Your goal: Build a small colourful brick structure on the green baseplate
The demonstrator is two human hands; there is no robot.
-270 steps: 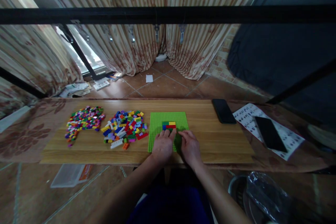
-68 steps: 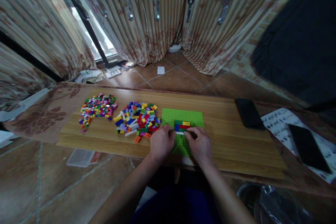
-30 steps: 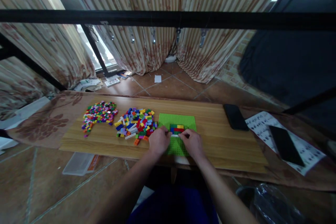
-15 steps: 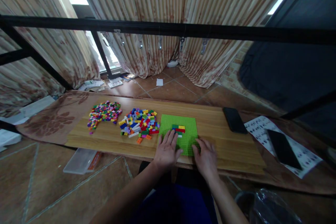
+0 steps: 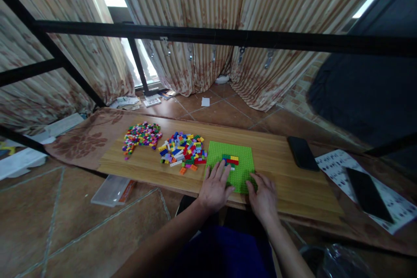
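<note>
A bright green studded baseplate (image 5: 243, 178) lies on the wooden board in front of me. Near its middle a small group of toy bricks (image 5: 232, 160) in red, yellow, green and blue is set on the studs, with a white one close by. My left hand (image 5: 214, 186) rests flat over the plate's left front part, fingers stretched toward the bricks and covering some of them. At the plate's right edge my right hand (image 5: 263, 193) lies with fingers slightly bent and apart, fingertips touching the rim. Neither hand shows anything held.
Left of the plate lies a pile of larger bricks (image 5: 184, 152); farther left is a pile of tiny coloured pieces (image 5: 142, 137). A black phone (image 5: 302, 153) lies right on the wooden board (image 5: 286, 191). Another dark device (image 5: 369, 193) rests on a printed sheet (image 5: 335, 160).
The whole view has shifted, so the board and things on it appear farther right. Both hands keep about the same places on the baseplate.
</note>
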